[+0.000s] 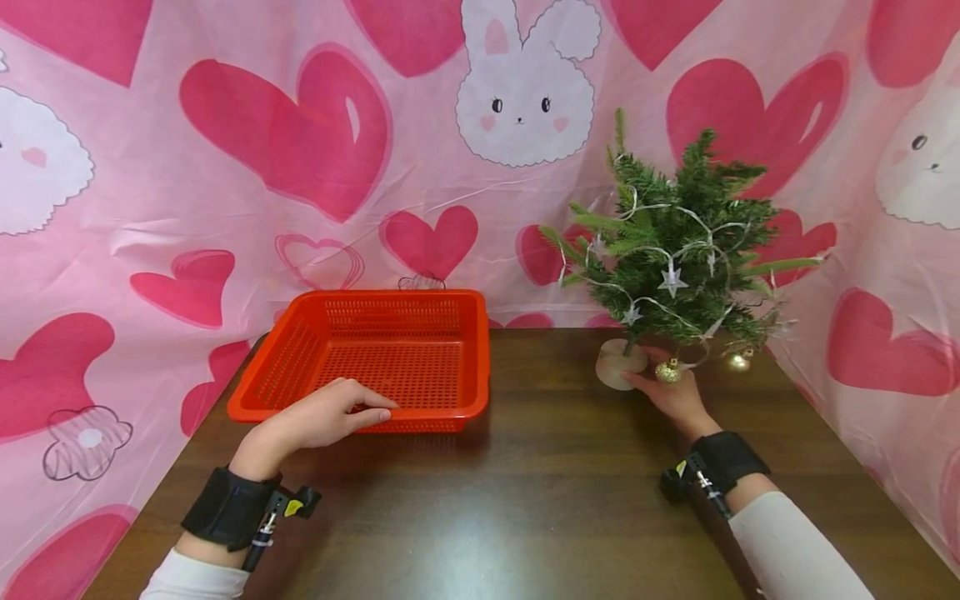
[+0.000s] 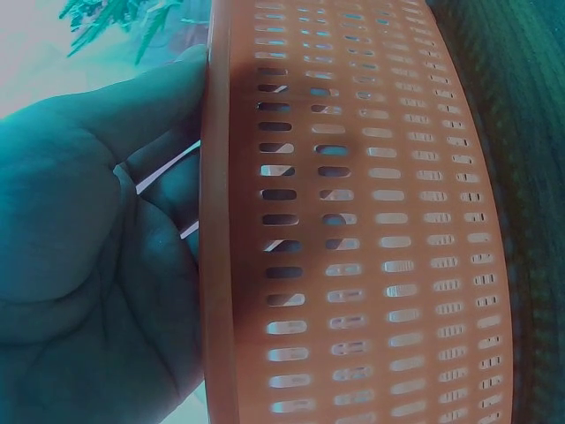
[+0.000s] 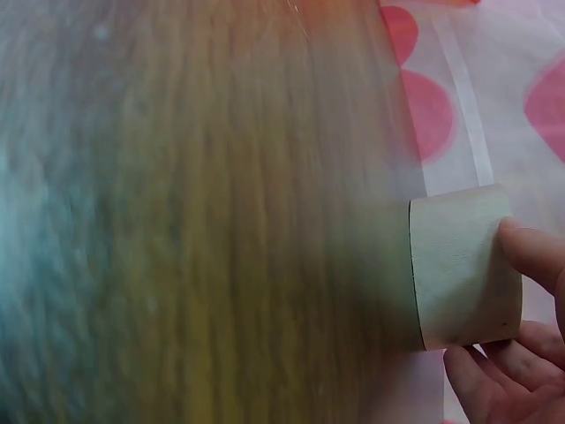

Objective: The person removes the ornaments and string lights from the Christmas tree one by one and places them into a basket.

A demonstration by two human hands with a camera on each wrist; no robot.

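Note:
My left hand grips the front rim of a red-orange perforated plastic basket on the left of the table. In the left wrist view, the thumb lies outside the basket wall and the fingers pass behind the rim. A small artificial Christmas tree with star string lights stands at the back right. My right hand holds its pale round base, thumb on one side and fingers on the other in the right wrist view. Whether the base touches the table cannot be told.
Gold baubles hang low on the tree beside the right hand. The brown wooden table meets a pink cloth backdrop with hearts and rabbits behind and at the sides.

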